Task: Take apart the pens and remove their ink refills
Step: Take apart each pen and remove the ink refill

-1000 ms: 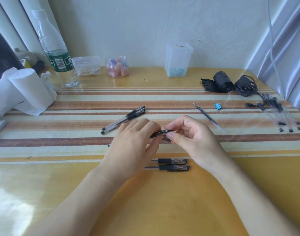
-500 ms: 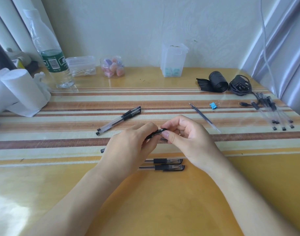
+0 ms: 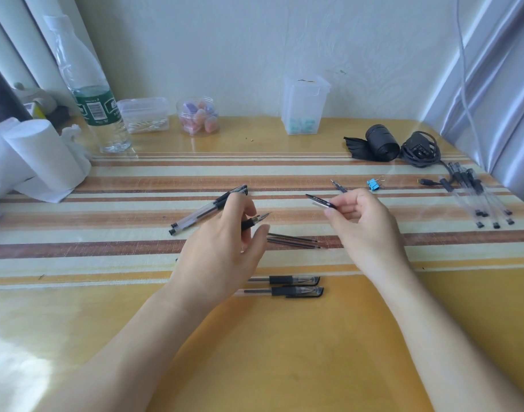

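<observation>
My left hand [image 3: 222, 257] grips an uncapped pen [image 3: 254, 220] by its black grip, tip pointing right. My right hand [image 3: 363, 224] pinches the black pen cap [image 3: 320, 201] a short way to the right of that tip. Two loose ink refills [image 3: 296, 241] lie on the table between my hands. Two capped pens [image 3: 296, 286] lie side by side just below my hands. A capped clear pen [image 3: 205, 212] lies slanted behind my left hand. Another refill [image 3: 338, 186] pokes out behind my right hand.
Several emptied clear barrels [image 3: 474, 197] lie at the right edge beside a blue binder clip [image 3: 373, 184], a black roll [image 3: 381, 143] and a cable bundle [image 3: 419, 148]. A water bottle [image 3: 89, 93], paper rolls [image 3: 37, 159] and plastic containers [image 3: 303, 107] line the back and left.
My hands have moved apart: the cap has come off the pen and travelled right in my right hand. The camera view has shifted slightly.
</observation>
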